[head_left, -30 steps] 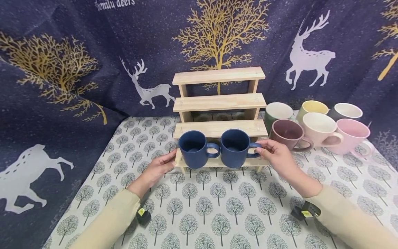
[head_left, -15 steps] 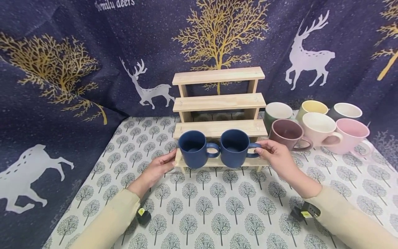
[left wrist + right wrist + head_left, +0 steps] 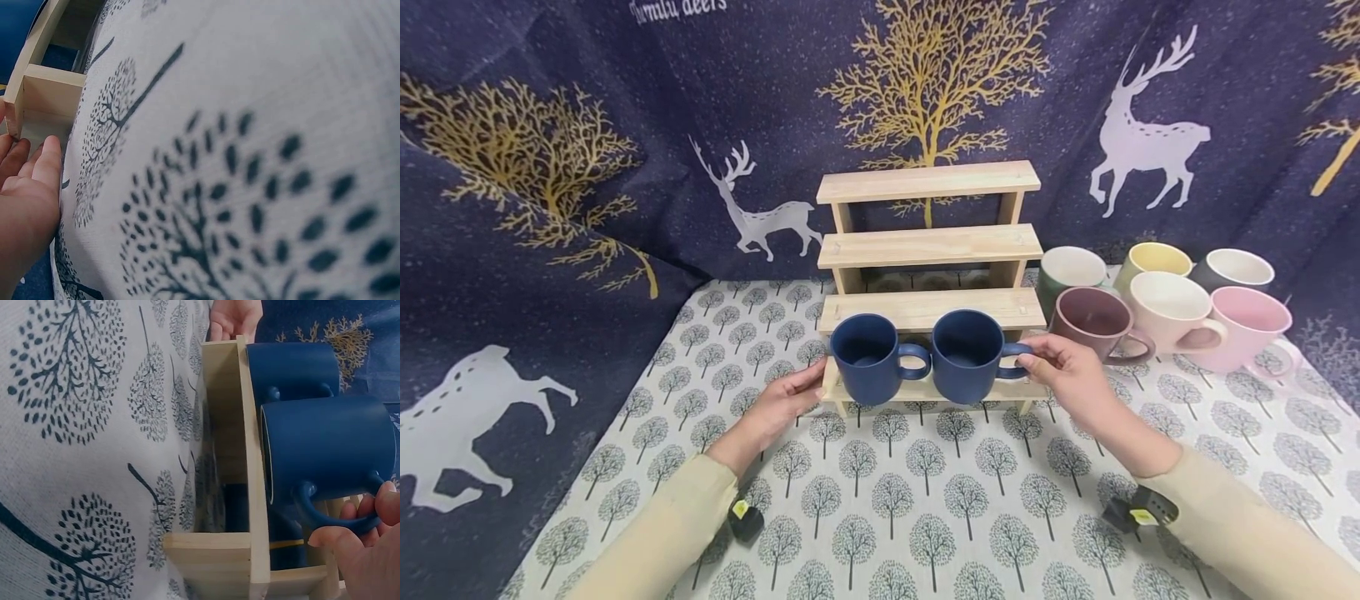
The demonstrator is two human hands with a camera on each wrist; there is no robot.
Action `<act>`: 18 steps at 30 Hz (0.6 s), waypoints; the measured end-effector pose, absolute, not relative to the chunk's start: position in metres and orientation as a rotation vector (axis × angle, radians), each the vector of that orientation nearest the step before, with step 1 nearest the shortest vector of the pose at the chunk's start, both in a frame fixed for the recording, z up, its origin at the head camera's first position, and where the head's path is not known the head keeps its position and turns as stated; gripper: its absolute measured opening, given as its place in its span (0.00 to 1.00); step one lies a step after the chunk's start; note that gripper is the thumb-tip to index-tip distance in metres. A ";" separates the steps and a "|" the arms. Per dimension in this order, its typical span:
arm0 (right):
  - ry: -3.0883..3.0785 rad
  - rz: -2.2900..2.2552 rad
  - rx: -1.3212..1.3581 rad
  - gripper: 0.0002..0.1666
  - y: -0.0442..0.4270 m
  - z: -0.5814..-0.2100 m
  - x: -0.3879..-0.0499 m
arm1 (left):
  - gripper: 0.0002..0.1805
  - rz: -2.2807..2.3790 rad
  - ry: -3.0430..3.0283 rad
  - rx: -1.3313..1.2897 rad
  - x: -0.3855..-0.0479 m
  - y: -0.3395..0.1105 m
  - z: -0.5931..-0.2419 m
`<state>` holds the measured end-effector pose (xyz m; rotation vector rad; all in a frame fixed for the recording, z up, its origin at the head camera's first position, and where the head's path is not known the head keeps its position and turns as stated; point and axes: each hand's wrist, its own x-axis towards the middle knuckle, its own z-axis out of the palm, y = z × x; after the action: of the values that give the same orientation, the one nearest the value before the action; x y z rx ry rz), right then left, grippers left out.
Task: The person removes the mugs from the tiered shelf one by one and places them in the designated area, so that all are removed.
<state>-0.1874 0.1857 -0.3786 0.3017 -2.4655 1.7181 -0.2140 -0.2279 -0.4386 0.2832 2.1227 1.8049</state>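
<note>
Two dark blue mugs, a left mug [image 3: 867, 367] and a right mug [image 3: 964, 367], stand side by side on the lowest board of a stepped wooden shelf [image 3: 928, 310]. Both handles point right. My right hand [image 3: 1070, 377] pinches the handle of the right mug; in the right wrist view the thumb and fingers close around that handle [image 3: 340, 520]. At the left end of the lowest board is my left hand [image 3: 778, 407], gripping the board's end. The left wrist view shows fingers [image 3: 47, 165] under the board end [image 3: 15, 112], with the thumb mostly cut off.
Several mugs stand right of the shelf: green [image 3: 1072, 268], yellow [image 3: 1156, 258], dark grey [image 3: 1236, 268], brown [image 3: 1092, 323], cream [image 3: 1168, 308] and pink [image 3: 1247, 321]. The brown one is close to my right hand. A tree-patterned cloth [image 3: 925, 500] covers the table; a dark blue curtain [image 3: 760, 100] hangs behind.
</note>
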 end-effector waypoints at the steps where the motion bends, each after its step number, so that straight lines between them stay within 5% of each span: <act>1: -2.466 1.722 0.300 0.15 0.186 -0.378 -0.188 | 0.37 1.804 2.125 0.284 -0.214 -0.228 -0.439; 7: -2.472 1.757 0.278 0.16 0.189 -0.370 -0.188 | 0.38 1.795 2.135 0.292 -0.214 -0.228 -0.439; 11: -2.437 1.809 0.289 0.08 0.194 -0.363 -0.187 | 0.37 1.794 2.131 0.304 -0.214 -0.229 -0.439; 18: -2.232 2.061 0.401 0.21 0.204 -0.350 -0.187 | 0.37 1.783 2.138 0.286 -0.214 -0.228 -0.437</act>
<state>-0.1871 0.2044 -0.3501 0.4009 -2.2317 2.0613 -0.2135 -0.2275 -0.4368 0.2859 2.1381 1.7834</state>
